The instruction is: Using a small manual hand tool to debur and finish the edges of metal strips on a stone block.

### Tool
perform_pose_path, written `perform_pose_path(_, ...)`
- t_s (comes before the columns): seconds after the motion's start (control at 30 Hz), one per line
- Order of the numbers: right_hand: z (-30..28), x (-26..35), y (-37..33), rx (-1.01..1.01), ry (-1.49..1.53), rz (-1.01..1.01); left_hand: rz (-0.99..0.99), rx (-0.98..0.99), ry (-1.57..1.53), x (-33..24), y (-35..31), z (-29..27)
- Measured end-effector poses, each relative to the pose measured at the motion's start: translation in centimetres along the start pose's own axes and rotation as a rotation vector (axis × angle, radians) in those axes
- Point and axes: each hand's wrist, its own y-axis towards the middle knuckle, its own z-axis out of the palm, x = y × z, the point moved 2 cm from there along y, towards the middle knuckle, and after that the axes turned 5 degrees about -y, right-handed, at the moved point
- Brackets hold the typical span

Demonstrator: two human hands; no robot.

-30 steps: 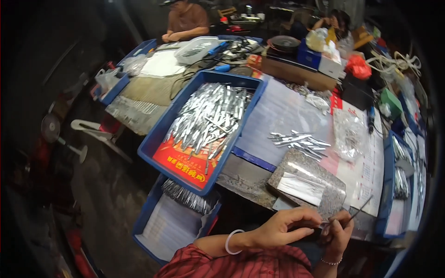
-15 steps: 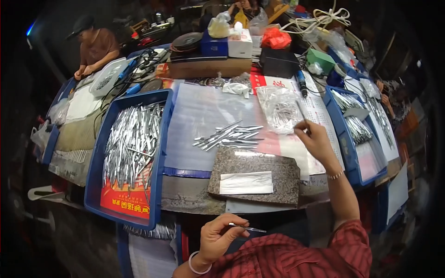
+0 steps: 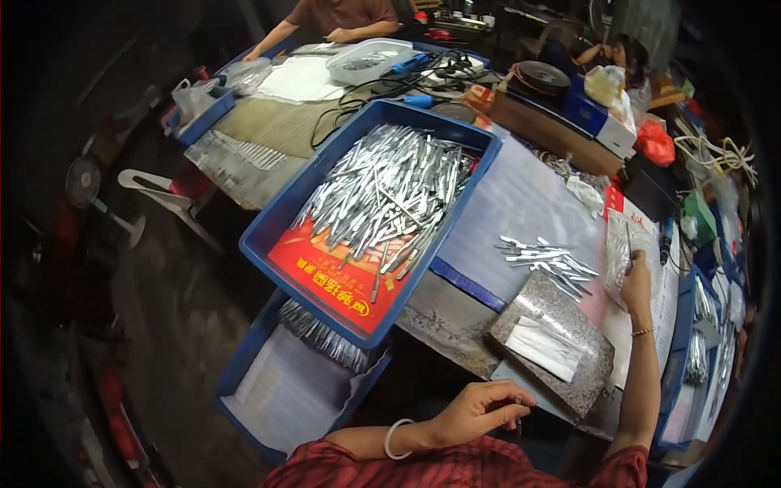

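Note:
My left hand [image 3: 480,413] is at the near edge of the bench with thumb and fingers pinched on a slim silver metal piece [image 3: 518,404]; the grip hides much of it. Further right, my right hand [image 3: 637,282] holds a thin dark rod [image 3: 628,237] pointing away from me, beside a clear plastic bag [image 3: 617,252]. Between the hands lies a speckled stone slab [image 3: 561,302] with a folded white cloth or paper [image 3: 543,348] on it. A small pile of slim silver pieces [image 3: 553,262] rests just beyond the slab, on plastic sheeting [image 3: 529,183].
Left of the sheeting, a blue tray [image 3: 264,236] holds many silver pieces. A lower blue tray [image 3: 244,411] with more pieces sits below it. Another blue tray [image 3: 679,398] stands at right. Cables and a white tub [image 3: 370,63] lie far back, near another person [image 3: 346,18].
The view has swung left, so the bench appears shifted right and tilted. Both hands keep their grips; the piece in my left hand now points differently.

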Motion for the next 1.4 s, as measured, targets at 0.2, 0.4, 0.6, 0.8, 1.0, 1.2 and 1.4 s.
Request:
perform_pose_path(0.2,-1.1,-1.5,0.5,0.101,0.092,0.148,0.009,0.007,-0.003,0.0,-0.4,-0.3)
perform_pose_path(0.4,-4.4,0.3,-0.3,0.179,0.116,0.153,-0.011,-0.003,-0.111,0.2,-1.0,0.0)
perform_pose_path(0.6,-7.0,0.0,-2.3,0.204,0.192,0.131,-0.049,-0.023,-0.089,0.3,-0.9,1.4)
perform_pose_path(0.8,-10.2,2.3,-6.9,0.116,0.295,0.046,-0.063,-0.054,0.026,0.0,-0.2,2.2)
perform_pose_path(1.0,-13.8,10.8,-18.9,0.622,1.036,0.259,-0.066,-0.242,0.075,0.0,1.4,1.6)
perform_pose_path(1.2,-12.6,11.3,-22.0,0.732,1.199,0.256,-0.12,-0.166,0.147,-0.2,3.4,3.5)
perform_pose_path(1.4,-12.0,11.5,-22.9,0.856,1.257,0.171,-0.174,-0.104,0.239,-0.2,2.7,4.1)
